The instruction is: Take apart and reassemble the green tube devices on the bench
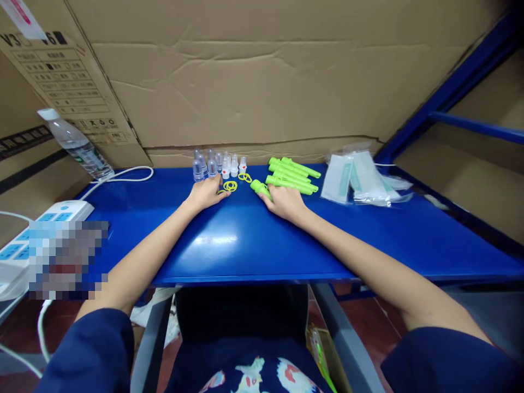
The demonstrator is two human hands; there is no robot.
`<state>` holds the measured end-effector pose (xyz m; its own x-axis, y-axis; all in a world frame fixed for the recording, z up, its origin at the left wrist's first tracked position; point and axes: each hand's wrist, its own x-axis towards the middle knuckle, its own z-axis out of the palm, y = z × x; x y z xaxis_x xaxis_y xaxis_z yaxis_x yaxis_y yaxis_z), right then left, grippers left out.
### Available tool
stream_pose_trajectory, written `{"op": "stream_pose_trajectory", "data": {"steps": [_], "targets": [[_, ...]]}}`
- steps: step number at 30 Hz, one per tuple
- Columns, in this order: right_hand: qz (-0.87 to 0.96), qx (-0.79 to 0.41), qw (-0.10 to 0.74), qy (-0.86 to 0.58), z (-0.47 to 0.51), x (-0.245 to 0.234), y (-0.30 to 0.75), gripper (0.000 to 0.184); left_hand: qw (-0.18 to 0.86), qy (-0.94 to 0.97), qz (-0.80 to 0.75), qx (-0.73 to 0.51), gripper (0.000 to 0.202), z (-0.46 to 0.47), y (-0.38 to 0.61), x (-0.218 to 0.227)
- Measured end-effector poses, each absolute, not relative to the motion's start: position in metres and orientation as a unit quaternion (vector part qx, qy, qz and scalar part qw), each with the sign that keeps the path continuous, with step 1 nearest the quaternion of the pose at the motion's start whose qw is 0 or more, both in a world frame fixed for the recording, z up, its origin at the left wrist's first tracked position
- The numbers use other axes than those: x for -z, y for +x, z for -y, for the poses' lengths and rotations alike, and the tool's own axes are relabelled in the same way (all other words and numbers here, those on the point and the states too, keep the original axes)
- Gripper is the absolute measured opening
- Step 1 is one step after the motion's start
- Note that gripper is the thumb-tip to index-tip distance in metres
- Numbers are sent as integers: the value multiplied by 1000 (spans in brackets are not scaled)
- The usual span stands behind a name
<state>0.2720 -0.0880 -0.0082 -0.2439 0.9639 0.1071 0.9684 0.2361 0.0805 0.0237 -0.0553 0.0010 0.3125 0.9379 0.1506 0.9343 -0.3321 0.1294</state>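
My left hand (206,193) rests at the middle of the blue table, thumb and fingers apart around part of a yellow ring. Beside its fingertips lie several thin yellow rings (230,186). Just behind it stand several clear domed plastic caps (198,170) and several white-based nozzle-like pieces (234,166), some with a red dot. My right hand (286,202) is closed on a bright green plastic tube (258,186), whose ridged end sticks out to the left; the rest of it is hidden under the hand. More green tubes (291,173) lie in a pile behind that hand.
Clear bags with white and green packets (360,177) lie right of the tubes. At left are a white power strip (61,215), cables and a tilted water bottle (76,143). Cardboard (254,93) walls the back; a blue metal frame (454,87) rises at right.
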Motion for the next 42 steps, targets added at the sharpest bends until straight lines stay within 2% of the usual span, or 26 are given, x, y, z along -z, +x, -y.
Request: {"op": "stream_pose_trajectory", "data": {"steps": [6, 14, 19, 23, 25, 28, 32, 34, 38, 42], "targets": [[789, 74, 43, -608, 89, 10, 271, 53, 1, 823, -560, -97, 26, 57, 21, -3], [801, 74, 41, -593, 90, 10, 271, 48, -50, 817, -570, -66, 28, 61, 27, -4], [804, 80, 38, -589, 90, 11, 271, 46, -79, 818, -568, -40, 40, 59, 27, 0], [809, 80, 38, -581, 91, 11, 271, 47, -82, 817, -570, -35, 37, 58, 26, 0], [811, 78, 41, -578, 91, 11, 271, 47, -86, 808, -580, -63, 33, 55, 23, 0], [814, 77, 56, -574, 93, 10, 270, 46, -87, 802, -559, -189, 28, 50, 21, 1], [831, 74, 87, -545, 101, 7, 264, 47, 32, 774, -477, -414, 33, 48, 31, 10], [844, 66, 94, -525, 107, 5, 260, 47, 114, 743, -449, -483, 38, 51, 42, 17], [849, 35, 95, -518, 113, 3, 255, 44, 265, 726, -384, -506, 45, 61, 61, 27], [847, 0, 121, -518, 111, 4, 256, 40, 346, 707, -335, -518, 47, 65, 66, 27]]}}
